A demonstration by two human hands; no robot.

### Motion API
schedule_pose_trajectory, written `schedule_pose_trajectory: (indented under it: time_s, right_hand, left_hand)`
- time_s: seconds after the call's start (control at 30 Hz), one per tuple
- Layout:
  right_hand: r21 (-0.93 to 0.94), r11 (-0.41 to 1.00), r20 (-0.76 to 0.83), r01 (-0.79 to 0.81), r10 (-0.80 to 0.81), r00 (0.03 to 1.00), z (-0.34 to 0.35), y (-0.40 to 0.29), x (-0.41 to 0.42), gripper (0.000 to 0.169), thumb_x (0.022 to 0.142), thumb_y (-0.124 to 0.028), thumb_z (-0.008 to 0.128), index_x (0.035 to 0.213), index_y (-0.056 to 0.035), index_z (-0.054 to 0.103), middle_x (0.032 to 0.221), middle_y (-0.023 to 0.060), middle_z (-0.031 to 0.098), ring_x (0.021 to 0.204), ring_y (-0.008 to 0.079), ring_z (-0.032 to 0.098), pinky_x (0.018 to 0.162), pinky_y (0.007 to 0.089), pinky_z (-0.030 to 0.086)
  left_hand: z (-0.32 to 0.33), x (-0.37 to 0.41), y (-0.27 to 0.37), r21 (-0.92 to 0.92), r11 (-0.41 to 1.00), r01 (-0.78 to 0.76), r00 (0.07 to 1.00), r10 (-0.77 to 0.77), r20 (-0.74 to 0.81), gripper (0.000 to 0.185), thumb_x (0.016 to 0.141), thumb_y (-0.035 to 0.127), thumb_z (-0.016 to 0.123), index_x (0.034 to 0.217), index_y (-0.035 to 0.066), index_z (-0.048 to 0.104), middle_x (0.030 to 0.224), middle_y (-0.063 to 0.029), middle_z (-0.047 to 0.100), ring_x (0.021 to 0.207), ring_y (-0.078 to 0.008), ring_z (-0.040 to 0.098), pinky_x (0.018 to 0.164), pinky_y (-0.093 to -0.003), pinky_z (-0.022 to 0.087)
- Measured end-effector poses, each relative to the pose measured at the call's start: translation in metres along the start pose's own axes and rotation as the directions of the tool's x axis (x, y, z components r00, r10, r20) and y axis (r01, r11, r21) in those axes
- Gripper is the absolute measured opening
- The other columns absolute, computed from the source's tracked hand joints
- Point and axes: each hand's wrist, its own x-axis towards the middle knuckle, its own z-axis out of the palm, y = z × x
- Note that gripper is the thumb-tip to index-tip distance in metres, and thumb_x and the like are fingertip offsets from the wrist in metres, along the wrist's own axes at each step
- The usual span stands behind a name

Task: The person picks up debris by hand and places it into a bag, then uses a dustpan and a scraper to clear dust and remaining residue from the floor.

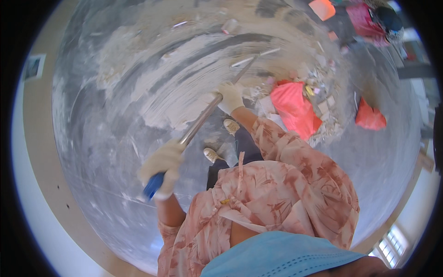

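Note:
Both my hands wear pale work gloves and grip a long metal pole (202,119). My left hand (164,164) is closed around its upper end, just above a blue end grip (154,185). Farther down the pole, my right hand (229,98) is wrapped around it. The pole slants away from me to a wide, narrow pale head (256,57) on the floor, perhaps a broom or squeegee; its exact kind is unclear. Around that head lies pale dust (193,74), streaked in curved bands over the grey floor (114,166).
To the right, a red plastic bag (294,107) lies against a heap of mixed debris (327,104). Another red bag (370,116) sits farther right. A person in dark red clothing (367,22) is at the upper right. A wall (41,114) borders the left.

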Motion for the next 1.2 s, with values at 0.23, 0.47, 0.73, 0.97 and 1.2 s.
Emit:
schedule_pose_trajectory:
  time_s: [0.23,0.47,0.73,0.97,1.2]
  right_hand:
    - [0.096,0.989,0.029,0.112,-0.116,0.993,0.057,-0.114,-0.054,0.024,0.082,-0.028,0.064,0.073,-0.0063,0.066,0.084,0.0175,0.064,0.090,0.0379,0.058,0.079,0.0463,0.047]
    - [0.116,0.913,0.171,0.391,-0.406,0.898,0.121,-0.211,-0.096,0.029,0.085,-0.031,0.059,0.073,-0.0059,0.066,0.082,0.0156,0.064,0.086,0.0364,0.059,0.078,0.0450,0.048]
    - [0.414,0.723,0.597,0.554,-0.675,0.434,0.160,-0.451,-0.160,0.034,0.090,-0.038,0.057,0.078,-0.0065,0.063,0.085,0.0134,0.065,0.095,0.0307,0.062,0.080,0.0432,0.049]
    - [0.554,0.675,0.684,0.487,-0.703,0.197,0.256,-0.485,-0.192,0.033,0.084,-0.040,0.064,0.084,-0.0071,0.064,0.096,0.0132,0.065,0.094,0.0359,0.060,0.080,0.0449,0.048]
    - [0.528,0.717,0.715,0.455,-0.664,0.218,0.218,-0.417,-0.163,0.039,0.086,-0.046,0.059,0.091,-0.0083,0.069,0.096,0.0167,0.067,0.093,0.0374,0.063,0.080,0.0453,0.049]
  left_hand:
    - [-0.077,-0.118,0.065,0.023,1.000,-0.009,0.995,0.012,-0.100,0.010,0.077,0.004,0.065,0.070,-0.001,0.060,0.084,-0.0150,0.065,0.093,-0.0352,0.063,0.093,-0.0488,0.044]
    - [-0.127,-0.241,0.113,0.223,0.969,-0.108,0.946,0.169,-0.277,0.029,0.084,0.025,0.072,0.074,0.001,0.058,0.075,-0.0141,0.062,0.083,-0.0368,0.062,0.087,-0.0513,0.045]
    - [-0.136,-0.349,0.240,0.494,0.869,-0.002,0.818,0.286,-0.500,0.030,0.077,0.026,0.078,0.072,0.003,0.059,0.074,-0.0126,0.064,0.086,-0.0367,0.065,0.093,-0.0530,0.045]
    - [-0.123,-0.351,0.211,0.579,0.723,0.376,0.628,0.260,-0.733,0.041,0.073,0.038,0.077,0.078,0.003,0.056,0.077,-0.0130,0.064,0.087,-0.0373,0.067,0.092,-0.0494,0.048]
    - [-0.086,-0.297,0.193,0.667,0.663,0.341,0.715,0.278,-0.641,0.039,0.076,0.031,0.079,0.079,0.002,0.053,0.076,-0.0147,0.064,0.081,-0.0352,0.068,0.082,-0.0458,0.053]
